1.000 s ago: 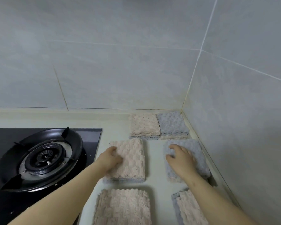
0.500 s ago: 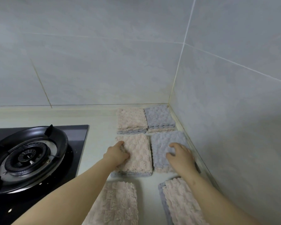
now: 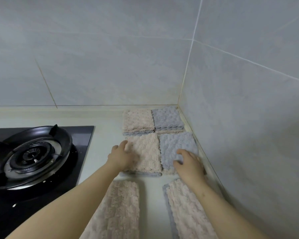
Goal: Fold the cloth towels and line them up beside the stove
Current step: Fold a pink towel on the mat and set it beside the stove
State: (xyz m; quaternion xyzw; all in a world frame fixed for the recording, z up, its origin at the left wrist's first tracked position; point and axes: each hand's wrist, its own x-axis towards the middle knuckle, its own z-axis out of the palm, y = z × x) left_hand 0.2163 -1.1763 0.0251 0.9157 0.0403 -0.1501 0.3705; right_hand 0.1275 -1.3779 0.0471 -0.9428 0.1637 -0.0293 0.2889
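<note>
Folded towels lie in two columns on the pale counter right of the stove (image 3: 33,152). At the back sit a beige towel (image 3: 138,120) and a grey towel (image 3: 167,118). In the middle row, my left hand (image 3: 121,156) rests on the left edge of a beige folded towel (image 3: 146,152), fingers spread. My right hand (image 3: 190,163) presses on a grey folded towel (image 3: 177,145), fingers slightly bent. Nearest me lie two more beige towels, one on the left (image 3: 117,209) and one on the right (image 3: 186,207), partly hidden by my forearms.
Grey tiled walls meet in a corner (image 3: 179,100) just behind the back towels; the right wall runs close along the grey column. The black glass hob with its burner ring fills the left. A strip of bare counter (image 3: 102,135) separates hob and towels.
Both middle towels have slid back until they touch the back row and each other. My left hand's fingers have straightened from curled to spread on the beige towel.
</note>
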